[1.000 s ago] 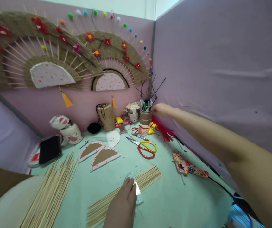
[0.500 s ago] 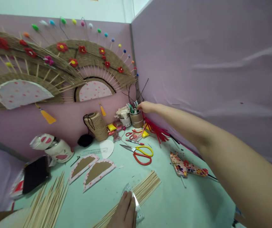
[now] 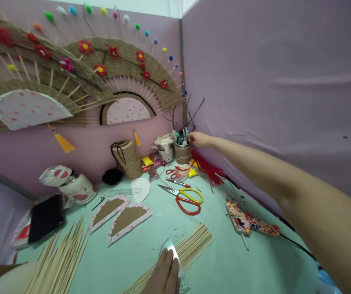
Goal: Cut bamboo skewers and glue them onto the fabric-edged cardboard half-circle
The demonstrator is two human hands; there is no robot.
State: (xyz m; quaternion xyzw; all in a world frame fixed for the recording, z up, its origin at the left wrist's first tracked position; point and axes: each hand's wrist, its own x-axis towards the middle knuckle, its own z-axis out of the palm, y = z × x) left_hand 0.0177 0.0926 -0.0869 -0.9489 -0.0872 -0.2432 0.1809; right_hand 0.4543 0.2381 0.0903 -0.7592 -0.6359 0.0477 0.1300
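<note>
On the green tabletop [image 3: 221, 265], a protractor [image 3: 184, 281] lies across sticks [image 3: 196, 244], the left hand [image 3: 163, 272] flat on it, unclenched. Farther off, the right hand [image 3: 197, 139] meets the cup [image 3: 183, 155]; I cannot tell its grip.

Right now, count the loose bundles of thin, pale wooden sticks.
2. One bundle lies partly under the left hand and clear plastic protractor; the other bundle is at the picture's lower left. More could be hidden.
</note>
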